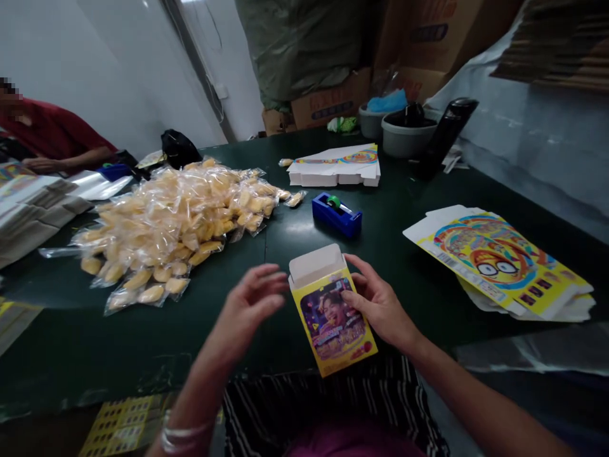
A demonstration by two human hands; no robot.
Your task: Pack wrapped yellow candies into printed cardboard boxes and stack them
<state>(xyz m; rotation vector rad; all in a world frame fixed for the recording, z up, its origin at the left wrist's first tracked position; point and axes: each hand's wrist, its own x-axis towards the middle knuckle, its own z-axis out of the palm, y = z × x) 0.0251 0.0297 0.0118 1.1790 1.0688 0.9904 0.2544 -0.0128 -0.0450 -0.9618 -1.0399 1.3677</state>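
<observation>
A yellow printed carton (335,320) with its white top flap raised is held near the table's front edge. My right hand (378,304) grips its right side, thumb on the front and fingers behind. On the other side, my left hand (254,304) is slightly blurred, its fingers apart and close to the carton's left edge, holding nothing. Left of my hands lies a big heap of small yellow snacks in clear wrappers (181,216). A blue tape dispenser (337,214) with a green core stands just beyond the carton.
Flat yellow cartons (504,260) are stacked at the right, with more white cartons (333,171) behind the dispenser. Grey tubs (404,136) and a black bottle (447,133) stand at the back right. A person in red (71,130) sits at far left beside another carton stack (33,209).
</observation>
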